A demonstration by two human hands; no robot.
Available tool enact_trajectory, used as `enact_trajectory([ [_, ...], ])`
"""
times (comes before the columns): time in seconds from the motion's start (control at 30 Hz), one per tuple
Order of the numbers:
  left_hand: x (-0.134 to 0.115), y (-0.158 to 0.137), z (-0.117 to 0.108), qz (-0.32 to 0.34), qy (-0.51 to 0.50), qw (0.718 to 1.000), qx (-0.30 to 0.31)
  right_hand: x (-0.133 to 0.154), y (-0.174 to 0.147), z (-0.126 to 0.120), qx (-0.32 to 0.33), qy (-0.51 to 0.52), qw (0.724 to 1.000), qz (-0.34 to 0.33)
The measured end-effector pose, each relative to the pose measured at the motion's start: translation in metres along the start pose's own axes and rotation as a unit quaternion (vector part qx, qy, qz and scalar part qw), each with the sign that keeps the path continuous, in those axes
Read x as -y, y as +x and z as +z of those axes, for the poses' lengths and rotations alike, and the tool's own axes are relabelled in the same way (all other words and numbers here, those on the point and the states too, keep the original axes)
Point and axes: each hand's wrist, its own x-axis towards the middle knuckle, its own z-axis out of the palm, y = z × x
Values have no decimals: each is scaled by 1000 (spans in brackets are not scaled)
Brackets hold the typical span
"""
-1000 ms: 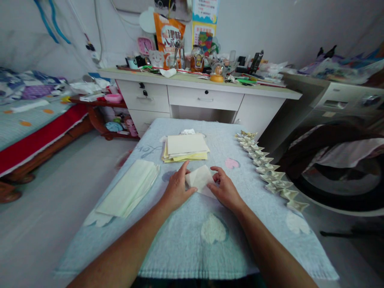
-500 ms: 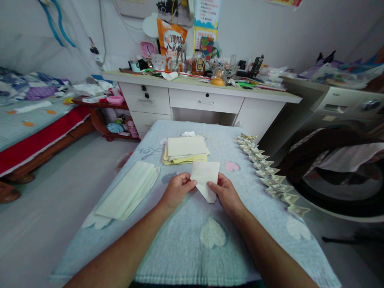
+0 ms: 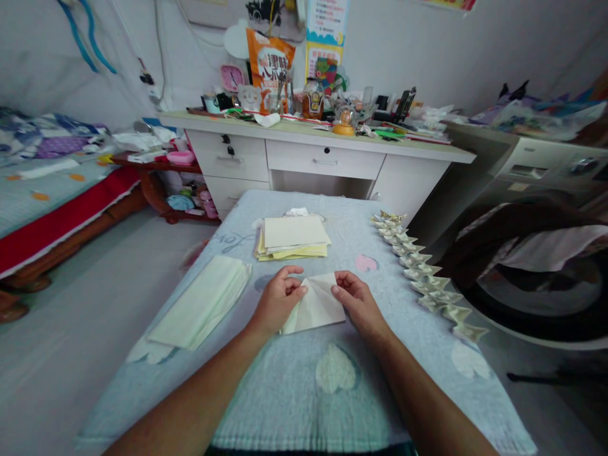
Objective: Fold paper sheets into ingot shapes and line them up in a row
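In the head view, a creased sheet (image 3: 317, 311) is at the middle of the cloth-covered bench (image 3: 256, 399) — whether touching it, I cannot tell. The left hand (image 3: 278, 303) pinches the sheet's far left part, thumb on top, one finger stretched out; the right hand (image 3: 357, 303) pinches its far right corner. Beyond the sheet lies a paper stack (image 3: 295, 233); to its left, a pale pile (image 3: 199, 303); well to its right, a row of pointed folded papers (image 3: 418, 271).

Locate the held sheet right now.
In the head view, the sheet is between the left hand and right hand, below the picture's centre, on the near side of the paper stack.
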Motion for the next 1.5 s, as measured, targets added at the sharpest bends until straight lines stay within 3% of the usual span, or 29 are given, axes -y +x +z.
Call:
enact_trajectory([
  [0.17, 1, -3, 5, 37, 155, 987, 14, -9, 2, 2, -40, -182, 982, -14],
  [0.3, 1, -4, 7, 68, 293, 954, -3, -13, 2, 4, -60, -360, 927, -82],
  [0.43, 6, -4, 4, 134, 371, 919, -1, -15, 0, 4, -19, -448, 882, -145],
  [0.6, 8, -2, 0, 176, 441, 880, -3, -18, -2, 2, 32, -502, 847, -172],
  [0.8, 7, -2, -1, 167, 452, 876, 25, -15, -6, 2, 77, -547, 816, -169],
  [1.5, 8, -4, -7, 198, 468, 858, 75, -7, -12, 3, 121, -580, 785, -183],
])
